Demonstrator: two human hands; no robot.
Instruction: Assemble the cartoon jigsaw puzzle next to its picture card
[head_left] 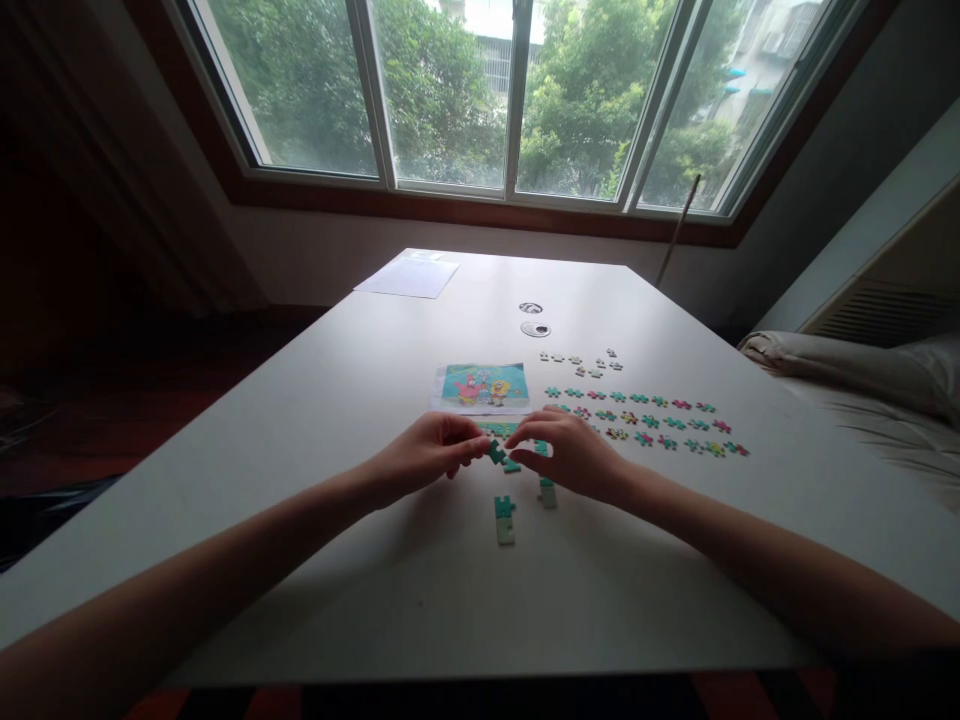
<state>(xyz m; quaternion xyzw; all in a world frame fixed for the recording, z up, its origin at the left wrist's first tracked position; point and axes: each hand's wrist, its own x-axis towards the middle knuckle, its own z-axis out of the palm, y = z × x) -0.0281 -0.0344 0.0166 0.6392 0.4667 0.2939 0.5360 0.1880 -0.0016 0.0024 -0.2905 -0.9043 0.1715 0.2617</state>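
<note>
Two bare hands meet at the centre of the frame over a long white table [300, 420]. The left hand [448, 443] pinches a small dark-green cardboard jigsaw piece [496, 452] between thumb and forefinger; the fingertips cover its left edge. The right hand [564, 450] has thumb and forefinger parted in a curve, with the fingertips just beside that piece; whether they touch it is hard to tell.

Just below the held piece lies a teal jigsaw piece [511, 467], partly masked. Between the right thumb and forefinger, bits of teal show, mostly hidden by the hand. A joined green-and-pale strip [505, 520] lies in plain view at lower centre; a similar strip [548, 493] to its right runs up under the right hand, its upper end covered.

Above the hands, a rectangular colour picture of cartoon figures [484, 386] lies on white paper; another green strip beneath it is largely blocked by the hands. To the right, rows of loose multicoloured jigsaw pieces [660, 421] are too small to read, and the right hand covers the nearest left end. Two round black-and-white discs [533, 319] at upper centre have indistinct markings. Both forearms run off the frame. The left edge sinks into shadow.
</note>
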